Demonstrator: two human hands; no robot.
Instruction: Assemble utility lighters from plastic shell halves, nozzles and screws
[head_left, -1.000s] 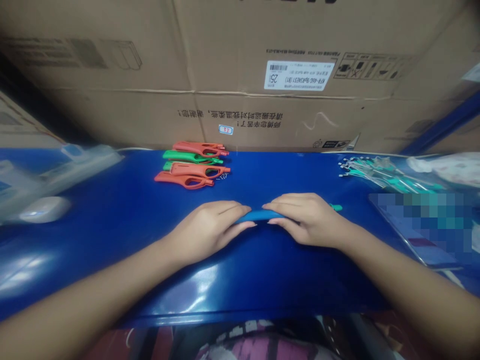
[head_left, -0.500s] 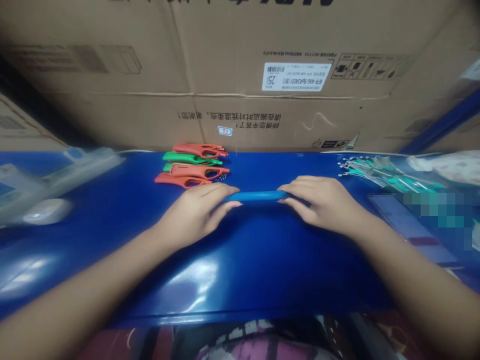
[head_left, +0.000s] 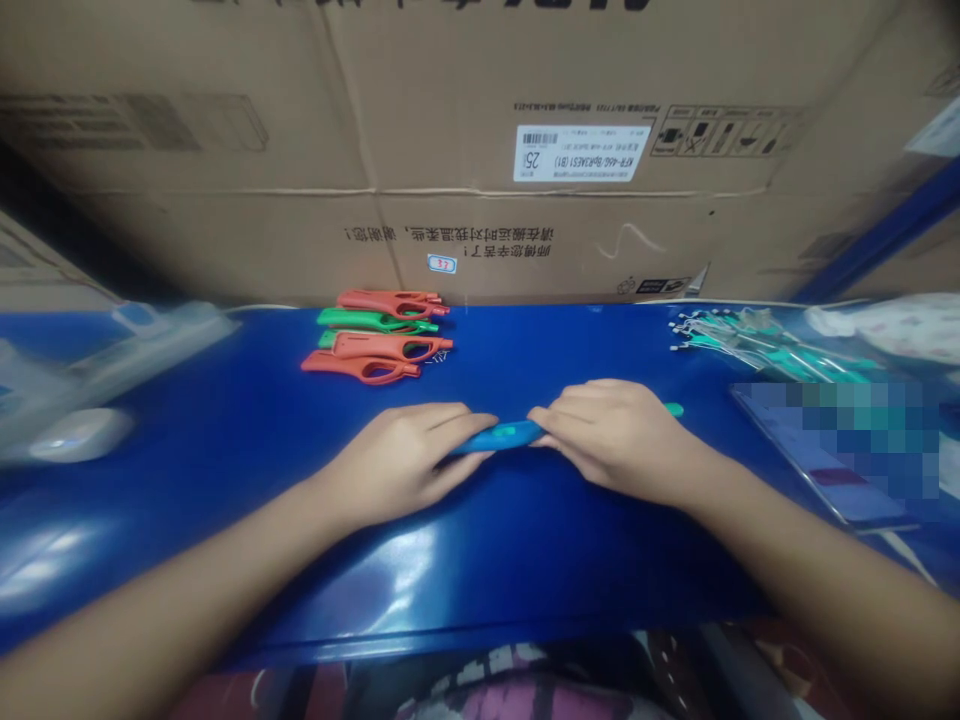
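Observation:
A blue lighter casing [head_left: 501, 437] with a green part showing on it lies across the gap between my hands, above the table. My left hand [head_left: 420, 450] pinches its left end between thumb and fingers. Its right end is in my right hand [head_left: 611, 430], whose fingers are closed and hide that end. Beyond the right hand's knuckles a small green tip [head_left: 675, 410] shows; whether that hand holds it I cannot tell. Farther back, left of centre, orange lighter casings [head_left: 375, 346] and green lighter casings [head_left: 360, 319] lie in a row.
A bundle of teal pieces with white wires [head_left: 772, 345] lies at the back right, near a phone [head_left: 817, 460]. At left are a white rounded object [head_left: 82, 435] and a clear plastic bag [head_left: 172, 340]. A cardboard box [head_left: 450, 150] stands behind the blue table [head_left: 480, 580].
Both hands have come nearer to me and closer together with the blue casing. Its green part now faces up into view, and a green tip shows beyond my right hand.

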